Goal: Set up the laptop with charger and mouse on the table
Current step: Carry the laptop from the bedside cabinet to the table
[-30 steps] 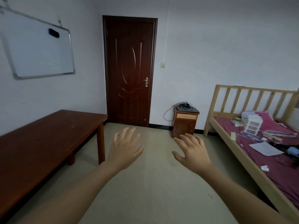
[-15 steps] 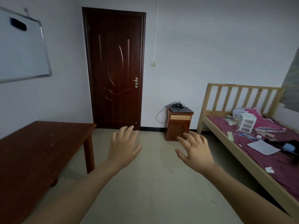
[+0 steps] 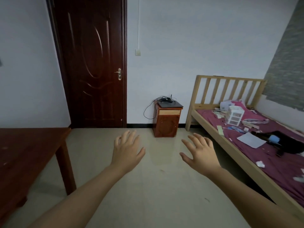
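Laptop (image 3: 170, 104): dark, closed, flat on a small cabinet (image 3: 166, 122) by the far wall, between door (image 3: 92, 63) and bed (image 3: 230, 145).
Charger (image 3: 165, 99): likely the black tangle on the lid; its cord (image 3: 148, 111) loops down the cabinet's left side. No mouse can be made out.
Handling, as a judgement: laptop rigid, moderately heavy, smooth; take it by both long edges, clearing or gathering the cord first, since a trailing lead could snag.
Left hand (image 3: 126, 150), right hand (image 3: 199, 153): both spread, palms down, empty, over bare floor, well short of the cabinet.
Worktop (image 3: 24, 153): at left, corner jutting toward the walking path. Open floor between it and the bed frame.
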A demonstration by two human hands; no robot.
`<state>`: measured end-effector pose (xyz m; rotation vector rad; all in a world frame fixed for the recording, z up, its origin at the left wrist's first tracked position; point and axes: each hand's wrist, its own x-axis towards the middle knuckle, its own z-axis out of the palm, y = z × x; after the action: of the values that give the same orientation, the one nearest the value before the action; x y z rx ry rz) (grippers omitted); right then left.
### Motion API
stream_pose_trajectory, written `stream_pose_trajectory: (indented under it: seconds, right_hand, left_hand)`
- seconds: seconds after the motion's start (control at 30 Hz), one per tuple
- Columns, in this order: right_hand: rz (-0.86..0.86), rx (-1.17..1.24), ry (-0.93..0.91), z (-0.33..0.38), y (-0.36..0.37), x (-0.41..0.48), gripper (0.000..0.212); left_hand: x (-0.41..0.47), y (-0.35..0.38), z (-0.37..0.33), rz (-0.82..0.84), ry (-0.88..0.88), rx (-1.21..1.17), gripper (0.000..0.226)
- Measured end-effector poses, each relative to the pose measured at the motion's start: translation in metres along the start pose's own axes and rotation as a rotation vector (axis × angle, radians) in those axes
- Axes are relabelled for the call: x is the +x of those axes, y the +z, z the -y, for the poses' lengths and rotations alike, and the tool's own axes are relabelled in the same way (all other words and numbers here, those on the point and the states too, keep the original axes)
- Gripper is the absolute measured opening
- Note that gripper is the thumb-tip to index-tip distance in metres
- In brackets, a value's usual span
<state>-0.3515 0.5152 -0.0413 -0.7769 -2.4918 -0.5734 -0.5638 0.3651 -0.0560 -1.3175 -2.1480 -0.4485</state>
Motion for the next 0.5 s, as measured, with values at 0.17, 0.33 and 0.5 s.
stream_pose_trajectory:
  seconds: [0.17, 0.33, 0.5]
  right_hand:
    - [-0.025, 0.049, 0.003, -0.024, 0.041, 0.058, 0.052]
    - [-0.028, 0.073, 0.014, -0.042, 0.082, 0.111, 0.052]
    - [-0.019, 0.064, -0.005, -0.054, 0.122, 0.146, 0.053]
  left_hand:
    - [0.065, 0.039, 0.002, 0.011, 0.001, -0.027, 0.047]
    - [0.116, 0.077, 0.006, -0.003, -0.01, -0.016, 0.047]
    - [0.15, 0.117, 0.018, 0.001, 0.004, -0.006, 0.046]
